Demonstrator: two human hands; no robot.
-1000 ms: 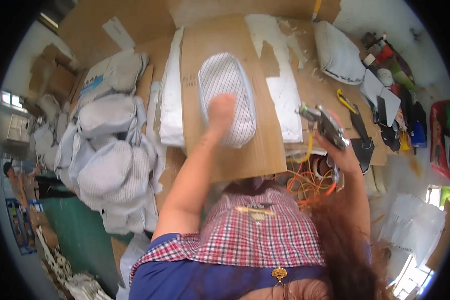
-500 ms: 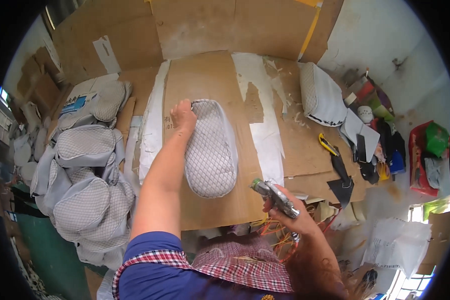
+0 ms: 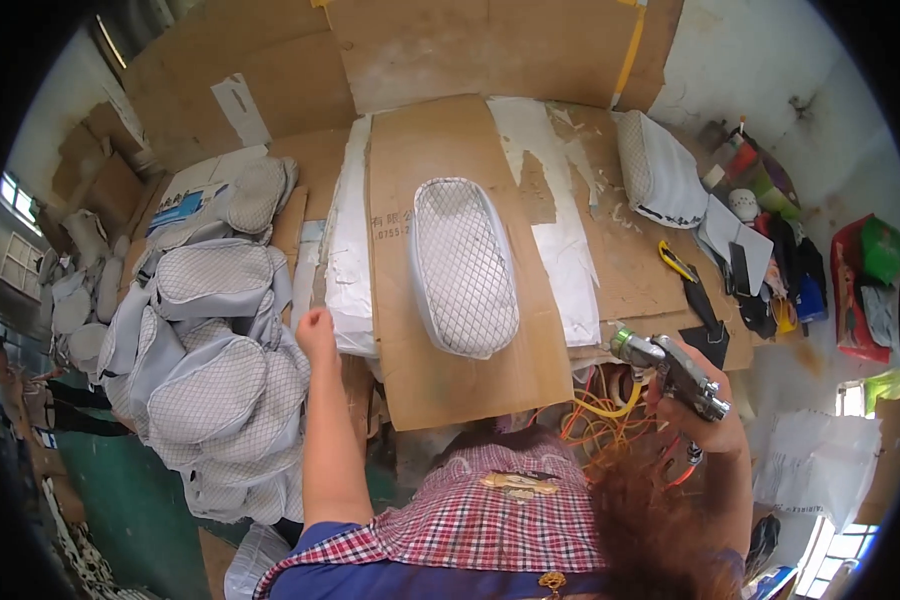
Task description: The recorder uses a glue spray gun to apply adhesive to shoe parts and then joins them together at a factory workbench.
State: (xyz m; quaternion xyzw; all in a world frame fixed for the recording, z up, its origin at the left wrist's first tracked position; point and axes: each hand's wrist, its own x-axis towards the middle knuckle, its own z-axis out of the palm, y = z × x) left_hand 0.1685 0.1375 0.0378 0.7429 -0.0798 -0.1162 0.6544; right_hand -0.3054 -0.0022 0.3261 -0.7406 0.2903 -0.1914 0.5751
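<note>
On cardboard point(image 3: 440, 390), white quilted pad point(image 3: 462, 265), label-less

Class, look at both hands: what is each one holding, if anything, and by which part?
The right hand holds a metal spray gun by its handle. The left hand holds nothing; it hangs beside the pile of grey quilted covers.

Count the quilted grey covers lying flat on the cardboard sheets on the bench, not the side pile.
2: one quilted cover on the centre cardboard sheet, another at the bench's far right. The left pile may hide more.
</note>
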